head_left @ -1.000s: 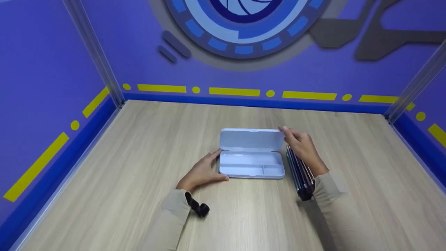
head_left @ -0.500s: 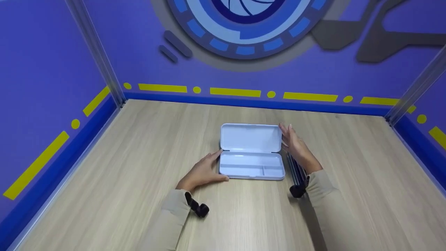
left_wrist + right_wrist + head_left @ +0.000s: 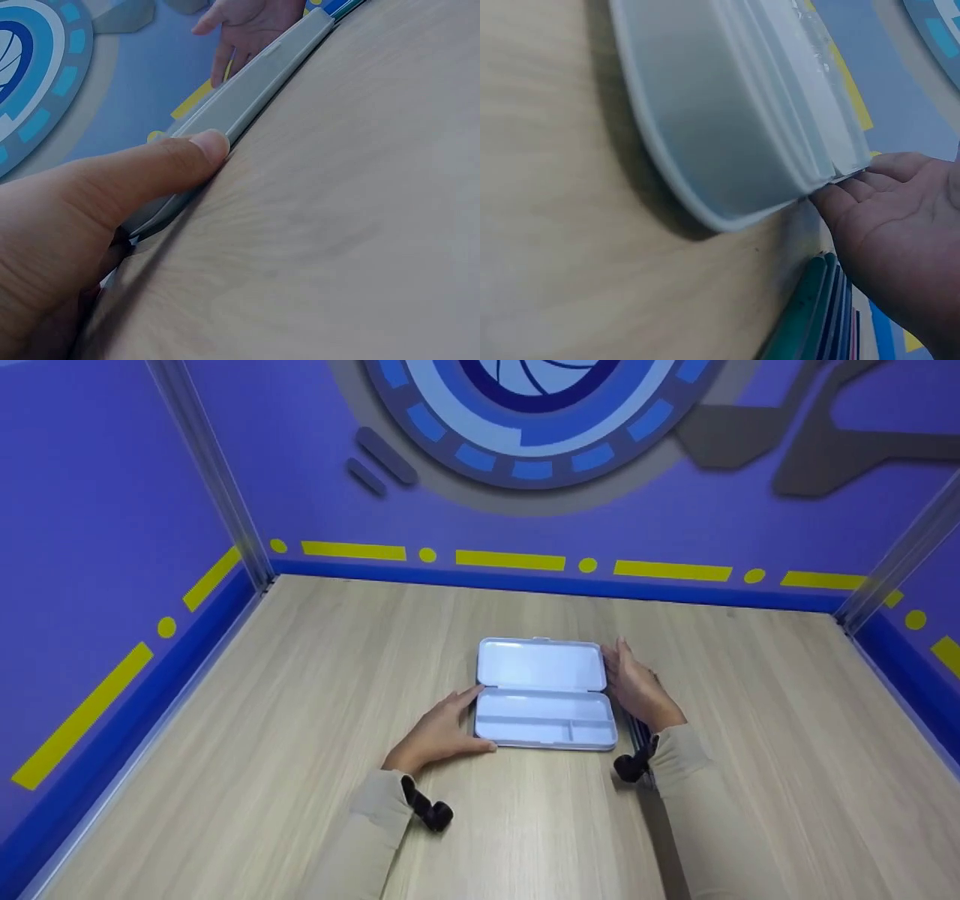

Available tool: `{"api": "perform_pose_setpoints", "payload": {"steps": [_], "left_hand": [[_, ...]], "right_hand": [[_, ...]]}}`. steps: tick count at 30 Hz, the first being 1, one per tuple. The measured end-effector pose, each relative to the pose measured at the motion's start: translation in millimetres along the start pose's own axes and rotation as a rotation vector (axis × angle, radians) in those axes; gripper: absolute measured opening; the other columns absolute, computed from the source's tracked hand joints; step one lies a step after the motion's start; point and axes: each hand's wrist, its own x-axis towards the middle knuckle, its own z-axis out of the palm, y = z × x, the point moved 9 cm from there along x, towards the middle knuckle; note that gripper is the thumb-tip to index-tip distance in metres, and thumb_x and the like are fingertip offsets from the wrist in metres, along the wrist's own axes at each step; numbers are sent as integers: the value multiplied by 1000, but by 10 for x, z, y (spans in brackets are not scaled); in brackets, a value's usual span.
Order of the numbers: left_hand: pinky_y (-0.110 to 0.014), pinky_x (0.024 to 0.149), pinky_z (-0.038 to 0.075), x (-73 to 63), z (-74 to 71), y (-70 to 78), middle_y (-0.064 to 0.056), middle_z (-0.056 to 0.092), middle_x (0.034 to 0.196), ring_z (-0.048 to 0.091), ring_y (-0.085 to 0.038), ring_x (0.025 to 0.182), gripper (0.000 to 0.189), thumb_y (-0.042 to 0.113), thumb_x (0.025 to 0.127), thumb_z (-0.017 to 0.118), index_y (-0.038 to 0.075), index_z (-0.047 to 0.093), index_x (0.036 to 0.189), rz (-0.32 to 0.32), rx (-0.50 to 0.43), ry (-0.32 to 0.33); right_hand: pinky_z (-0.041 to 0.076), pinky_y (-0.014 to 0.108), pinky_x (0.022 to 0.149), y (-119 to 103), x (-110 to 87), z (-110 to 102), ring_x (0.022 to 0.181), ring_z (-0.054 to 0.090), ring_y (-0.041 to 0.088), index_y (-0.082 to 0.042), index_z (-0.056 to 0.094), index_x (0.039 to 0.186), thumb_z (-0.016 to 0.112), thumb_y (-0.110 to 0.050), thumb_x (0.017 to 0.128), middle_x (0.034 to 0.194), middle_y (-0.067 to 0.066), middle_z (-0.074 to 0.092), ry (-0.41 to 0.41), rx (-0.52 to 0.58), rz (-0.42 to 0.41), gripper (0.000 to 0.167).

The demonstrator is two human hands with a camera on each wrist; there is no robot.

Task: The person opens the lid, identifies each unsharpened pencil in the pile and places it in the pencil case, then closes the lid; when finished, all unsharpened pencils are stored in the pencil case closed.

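A white pencil case [image 3: 546, 720] lies open and flat on the table, its lid [image 3: 541, 664] folded back away from the person. Its tray is split into compartments with nothing in them. My left hand [image 3: 439, 731] holds the case's left end, thumb at the front edge and fingers towards the hinge. In the left wrist view the thumb [image 3: 206, 146] presses on the case's side wall. My right hand [image 3: 636, 686] has its fingers straight, the fingertips at the lid's right edge. Beneath that hand lies a bundle of pencils [image 3: 810, 307], mostly hidden in the head view.
The wooden table [image 3: 360, 660] is bounded by blue-purple panels [image 3: 450, 510] at the back and sides. A black wrist camera [image 3: 435, 814] sits on the left sleeve and another camera [image 3: 632, 766] on the right, close to the pencils.
The lid has swung from upright to lying back. My right hand has gone from pinching the lid's top corner to straight fingers beside it, lower down. The left hand has stayed put.
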Motion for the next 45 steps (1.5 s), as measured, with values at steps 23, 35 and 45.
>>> {"api": "perform_pose_setpoints", "payload": {"steps": [23,35,45], "left_hand": [[-51,115,29,-13,4,-32,-12,35,154,30,-35,142,101,51,70,81,21,29,152,6,7,-3],[-51,115,29,-10,5,-23,-10,38,152,30,-35,142,100,53,68,81,22,34,151,17,12,14],[-54,115,25,-23,11,-38,-12,32,155,24,-37,144,101,51,67,82,26,32,151,-24,-30,1]], "right_hand": [[15,47,121,-226,-223,-28,149,8,34,-4,-3,154,27,-49,103,162,17,1,12,-281,80,74],[24,56,115,-432,-572,-265,143,24,41,0,24,151,43,-47,100,155,24,26,-26,-618,7,72],[40,58,103,-366,-794,-595,126,48,46,5,41,142,57,-32,96,137,30,49,41,-818,-38,61]]}}
